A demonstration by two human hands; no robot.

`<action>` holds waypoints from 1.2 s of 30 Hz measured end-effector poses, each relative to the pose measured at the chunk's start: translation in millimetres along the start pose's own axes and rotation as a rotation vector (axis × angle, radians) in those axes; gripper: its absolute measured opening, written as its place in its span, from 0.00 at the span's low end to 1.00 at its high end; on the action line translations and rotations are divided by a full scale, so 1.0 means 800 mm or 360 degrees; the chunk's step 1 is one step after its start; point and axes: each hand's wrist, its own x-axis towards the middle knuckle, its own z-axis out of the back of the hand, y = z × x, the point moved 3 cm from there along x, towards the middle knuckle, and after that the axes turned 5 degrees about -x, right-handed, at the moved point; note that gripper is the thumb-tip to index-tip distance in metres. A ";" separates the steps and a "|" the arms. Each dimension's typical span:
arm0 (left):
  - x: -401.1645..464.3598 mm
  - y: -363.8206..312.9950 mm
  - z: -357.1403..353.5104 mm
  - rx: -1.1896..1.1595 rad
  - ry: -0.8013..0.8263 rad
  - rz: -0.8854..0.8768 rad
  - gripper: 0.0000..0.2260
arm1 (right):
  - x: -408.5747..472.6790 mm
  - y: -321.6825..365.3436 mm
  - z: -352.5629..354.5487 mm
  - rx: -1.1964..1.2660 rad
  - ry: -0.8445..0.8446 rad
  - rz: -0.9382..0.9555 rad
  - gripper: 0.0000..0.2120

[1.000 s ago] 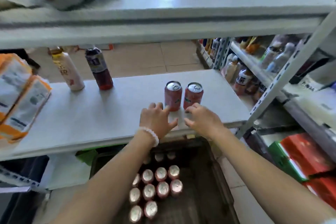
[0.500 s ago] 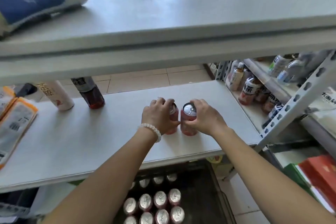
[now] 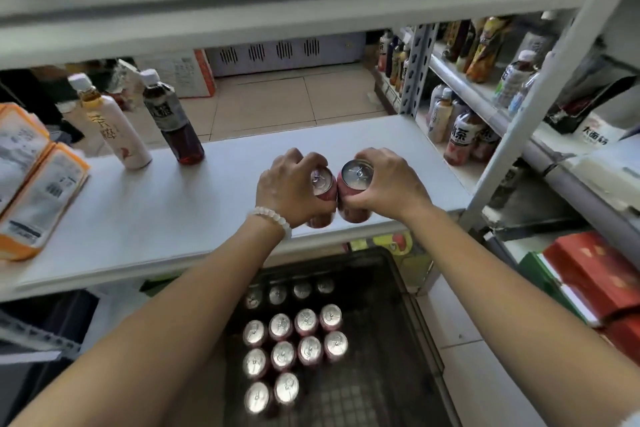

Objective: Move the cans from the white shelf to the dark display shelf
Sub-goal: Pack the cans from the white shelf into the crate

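Dark display shelf below, low and grid-floored: holds pink cans with silver tops, upright, packed in rows at its left half. Count as seen: four in the shadowed back row, then four, four, three, two — seventeen, though the back row is dim and partly under the white shelf's edge. Right half of the dark shelf bare.

White shelf above it: two pink cans at the front edge, side by side and touching. Left hand is wrapped round the left can, fingers curled over its rim; a white bead bracelet sits on that wrist. Right hand clasps the right can the same way, its silver top fully showing. Both cans upright; cannot tell whether their bases rest on the shelf or are just off it.

Also on the white shelf: two bottles at the back left, one white-labelled tea bottle, one dark drink bottle, near each other. Orange-and-white packets lean at the far left; two are clear.
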 end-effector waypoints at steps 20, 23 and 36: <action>-0.271 0.092 -0.229 -0.0132 0.0441 0.0243 0.36 | -0.243 -0.069 -0.248 -0.0047 0.0547 -0.0263 0.28; -0.284 0.114 -0.270 -0.0074 0.0614 0.0309 0.33 | -0.252 -0.081 -0.296 -0.0093 0.0744 -0.0313 0.30; -0.309 0.178 -0.398 0.0133 0.0957 0.0337 0.34 | -0.265 -0.133 -0.433 -0.0181 0.1164 -0.0473 0.33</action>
